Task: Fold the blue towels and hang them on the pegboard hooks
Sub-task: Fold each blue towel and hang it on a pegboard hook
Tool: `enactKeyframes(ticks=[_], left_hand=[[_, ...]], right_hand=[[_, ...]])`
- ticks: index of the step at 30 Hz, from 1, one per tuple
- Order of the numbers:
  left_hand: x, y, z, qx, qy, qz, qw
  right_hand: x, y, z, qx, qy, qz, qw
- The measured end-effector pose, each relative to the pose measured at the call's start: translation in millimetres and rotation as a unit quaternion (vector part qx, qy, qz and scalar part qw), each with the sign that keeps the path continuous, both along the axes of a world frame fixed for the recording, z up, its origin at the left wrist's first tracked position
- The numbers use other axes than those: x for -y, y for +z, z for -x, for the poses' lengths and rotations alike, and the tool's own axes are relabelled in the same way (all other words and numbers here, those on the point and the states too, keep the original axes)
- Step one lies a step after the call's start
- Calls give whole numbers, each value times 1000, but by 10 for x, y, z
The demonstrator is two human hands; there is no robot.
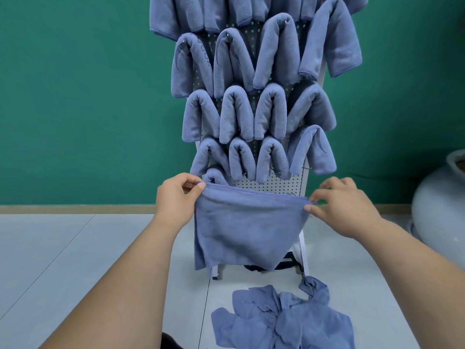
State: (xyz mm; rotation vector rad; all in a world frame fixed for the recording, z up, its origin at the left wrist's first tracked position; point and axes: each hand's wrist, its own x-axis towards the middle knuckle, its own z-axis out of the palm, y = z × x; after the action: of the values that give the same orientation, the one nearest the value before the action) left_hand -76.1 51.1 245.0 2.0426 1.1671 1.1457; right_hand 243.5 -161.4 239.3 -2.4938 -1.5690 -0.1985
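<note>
I hold a blue towel [246,227] stretched flat in front of the white pegboard [271,183]. My left hand [176,197] pinches its top left corner, and my right hand [339,205] pinches its top right corner. The towel hangs down from both hands, doubled over, with its lower edge uneven. Behind it, several folded blue towels [254,112] hang in rows over the pegboard hooks. A crumpled pile of blue towels [281,318] lies on the floor below my right arm.
The pegboard stands on white legs [303,250] against a green wall [75,96]. A large pale ceramic pot [437,205] sits on the floor at the right. The floor is light grey tile [63,248].
</note>
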Motion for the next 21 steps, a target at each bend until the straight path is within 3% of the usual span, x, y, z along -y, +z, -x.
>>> enactKeyframes(ticks=[3, 7, 11, 17, 21], left_hand=[[9, -62, -15, -76, -1, -15, 997], [-15, -108, 24, -128, 42, -13, 991], [4, -89, -10, -131, 56, -24, 990], [57, -35, -99, -113, 85, -59, 988], [107, 1, -147, -104, 87, -83, 987]], right_hand=[[1, 20, 11, -6, -29, -55, 998], [71, 208, 39, -178, 31, -197, 964], [98, 173, 34, -139, -8, -172, 975], [30, 169, 49, -135, -38, -260, 955], [-14, 118, 65, -75, -29, -244, 967]])
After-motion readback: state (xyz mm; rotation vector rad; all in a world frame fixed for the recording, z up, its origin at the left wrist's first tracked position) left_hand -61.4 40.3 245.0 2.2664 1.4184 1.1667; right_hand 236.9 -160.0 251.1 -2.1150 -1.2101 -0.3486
